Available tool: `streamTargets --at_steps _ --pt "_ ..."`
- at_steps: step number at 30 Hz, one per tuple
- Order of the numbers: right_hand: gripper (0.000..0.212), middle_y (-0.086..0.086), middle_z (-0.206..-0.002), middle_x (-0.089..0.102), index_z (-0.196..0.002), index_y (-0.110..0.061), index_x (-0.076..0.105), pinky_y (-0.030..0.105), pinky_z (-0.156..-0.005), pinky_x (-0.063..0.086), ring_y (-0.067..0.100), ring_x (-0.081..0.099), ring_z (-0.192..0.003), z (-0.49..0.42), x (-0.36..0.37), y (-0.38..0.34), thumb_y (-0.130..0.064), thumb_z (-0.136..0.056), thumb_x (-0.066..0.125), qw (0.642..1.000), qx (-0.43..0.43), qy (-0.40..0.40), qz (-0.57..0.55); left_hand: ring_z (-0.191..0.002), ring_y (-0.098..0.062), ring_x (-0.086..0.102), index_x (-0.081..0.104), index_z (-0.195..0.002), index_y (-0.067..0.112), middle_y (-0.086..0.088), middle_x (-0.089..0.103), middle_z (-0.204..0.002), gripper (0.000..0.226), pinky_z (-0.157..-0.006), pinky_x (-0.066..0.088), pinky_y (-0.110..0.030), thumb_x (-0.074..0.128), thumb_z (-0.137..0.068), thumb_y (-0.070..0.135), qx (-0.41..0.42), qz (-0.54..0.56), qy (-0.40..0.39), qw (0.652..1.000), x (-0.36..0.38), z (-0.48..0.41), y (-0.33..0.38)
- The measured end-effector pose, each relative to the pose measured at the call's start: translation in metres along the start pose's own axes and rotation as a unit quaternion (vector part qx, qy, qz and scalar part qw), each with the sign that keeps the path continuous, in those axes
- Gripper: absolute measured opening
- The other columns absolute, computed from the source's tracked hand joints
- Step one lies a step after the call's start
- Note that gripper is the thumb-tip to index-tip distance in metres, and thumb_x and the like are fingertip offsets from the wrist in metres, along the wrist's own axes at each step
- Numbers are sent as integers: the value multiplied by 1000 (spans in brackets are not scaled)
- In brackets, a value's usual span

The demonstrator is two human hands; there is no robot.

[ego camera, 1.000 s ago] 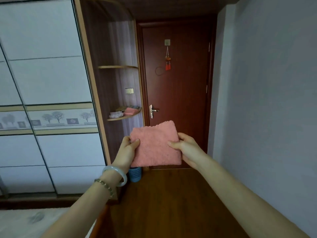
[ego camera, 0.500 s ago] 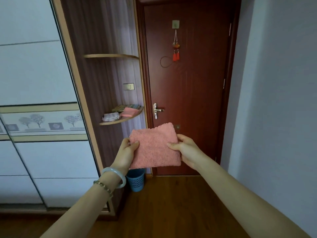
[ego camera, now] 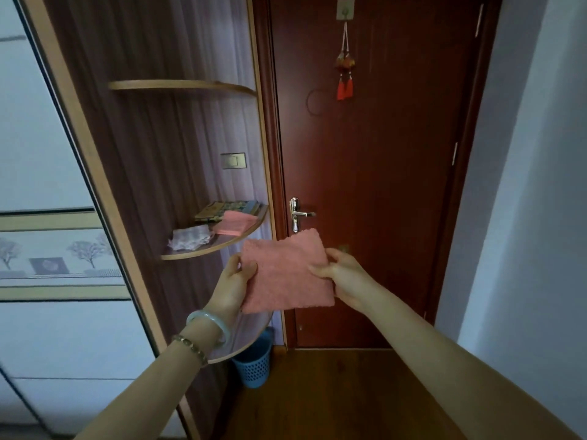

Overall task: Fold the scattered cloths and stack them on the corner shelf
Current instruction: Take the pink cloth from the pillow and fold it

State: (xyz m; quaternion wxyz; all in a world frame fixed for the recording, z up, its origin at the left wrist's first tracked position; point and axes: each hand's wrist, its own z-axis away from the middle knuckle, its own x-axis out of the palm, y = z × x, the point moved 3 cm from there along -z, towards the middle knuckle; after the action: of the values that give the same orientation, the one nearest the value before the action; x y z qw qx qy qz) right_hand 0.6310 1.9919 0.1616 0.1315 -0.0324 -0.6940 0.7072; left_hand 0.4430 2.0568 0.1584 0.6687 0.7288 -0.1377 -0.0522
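A folded pink cloth [ego camera: 286, 274] hangs flat in the air between both hands, just right of and below the corner shelf [ego camera: 219, 247]. My left hand [ego camera: 233, 284] pinches its left edge, thumb on top. My right hand [ego camera: 344, 276] pinches its right edge. On the shelf lie a folded pink cloth [ego camera: 234, 223], a crumpled white lacy cloth [ego camera: 190, 238] and a patterned flat item [ego camera: 227, 209] at the back.
A dark red door [ego camera: 381, 173] with a metal handle [ego camera: 298, 214] stands right behind the held cloth. A higher shelf [ego camera: 184, 85] and a lower shelf [ego camera: 251, 338] flank the middle one. A blue basket [ego camera: 254, 365] sits on the wooden floor. White wardrobe panels fill the left.
I have moved closer to the shelf and door; both loom larger. The pink cloth stays held between both hands in the same grip.
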Motion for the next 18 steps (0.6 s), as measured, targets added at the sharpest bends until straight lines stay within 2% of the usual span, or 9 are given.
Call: streamTargets --at_steps 2,5,9,11,14,16,18 --pt "32 4 -107 66 -108 -17 57 34 -83 53 19 64 -99 -34 -2 4 0 -83 66 1000 6 -9 -1 -90 -13 59 45 -122 14 -3 59 -106 24 -68 47 -27 44 -98 9 6 -6 -5 1000 -2 -30 -10" --pt "45 6 -111 66 -123 -11 53 38 -89 52 20 64 -101 -89 -7 13 0 -82 67 1000 12 -15 -2 -94 -14 60 43 -131 9 -6 59 -113 33 -70 49 -25 42 -98 5 14 -11 -10 1000 -5 -75 -26" --pt "42 9 -110 67 -120 -11 56 37 -86 53 21 65 -98 -172 -16 20 1 -81 67 999 9 -45 3 -99 -14 60 39 -139 7 -13 56 -127 43 -71 51 -21 42 -96 0 27 -18 15 999 -4 -148 -48" --pt "43 10 -112 67 -121 -11 56 40 -87 52 22 65 -99 -216 -22 21 1 -81 67 998 13 -54 2 -98 -12 60 40 -138 9 -12 56 -128 44 -73 50 -21 43 -96 -1 27 -22 32 999 -1 -184 -55" --pt "61 9 -118 65 -134 -11 47 46 -93 50 25 64 -105 -287 -29 20 -2 -78 71 997 26 -70 -1 -90 -9 58 40 -136 7 -10 56 -120 42 -70 51 -19 45 -96 -1 18 -37 63 997 7 -240 -56" --pt "64 10 -120 64 -136 -11 45 44 -90 52 26 64 -105 -323 -31 16 -2 -78 71 996 25 -81 -3 -101 -17 59 39 -137 8 -11 54 -125 44 -85 53 -28 48 -94 1 9 -38 75 996 7 -273 -54" --pt "59 9 -116 65 -133 -8 48 39 -83 54 24 65 -100 -358 -31 13 -1 -79 70 996 18 -91 -6 -122 -29 51 32 -145 11 -15 46 -140 61 -104 42 -43 57 -89 8 4 -41 97 994 5 -303 -51"
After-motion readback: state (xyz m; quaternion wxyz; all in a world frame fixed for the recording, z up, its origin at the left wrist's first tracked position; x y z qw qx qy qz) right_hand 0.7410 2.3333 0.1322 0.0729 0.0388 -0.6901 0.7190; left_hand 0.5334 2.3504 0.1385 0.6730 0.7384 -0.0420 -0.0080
